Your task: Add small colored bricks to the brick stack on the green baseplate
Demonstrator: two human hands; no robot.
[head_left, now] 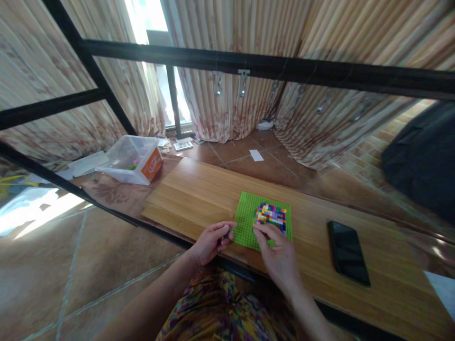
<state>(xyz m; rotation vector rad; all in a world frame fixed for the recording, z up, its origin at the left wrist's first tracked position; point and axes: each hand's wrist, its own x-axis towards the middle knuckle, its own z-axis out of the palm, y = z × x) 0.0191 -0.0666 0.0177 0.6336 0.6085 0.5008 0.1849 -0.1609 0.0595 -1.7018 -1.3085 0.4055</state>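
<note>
A green studded baseplate [245,215] lies on the wooden board, bearing a block of many-coloured toy bricks [270,216] on its right part. My left hand [211,242] is beside the plate's left edge. Its fingers are curled round a small dark piece, perhaps a brick, mostly hidden by thumb and fingers. Over the near part of the plate is my right hand [279,253], thumb and forefinger pinched together at the left edge of the coloured bricks. Whatever sits in that pinch is too small to make out. The hand covers the nearest bricks.
A black phone [349,252] lies on the wooden board [199,189] at the right. A clear plastic box [122,156] with an orange label stands at the back left. Black metal bars [199,57] cross in front of the curtains [227,104]. A dark bulky object [423,156] is at far right.
</note>
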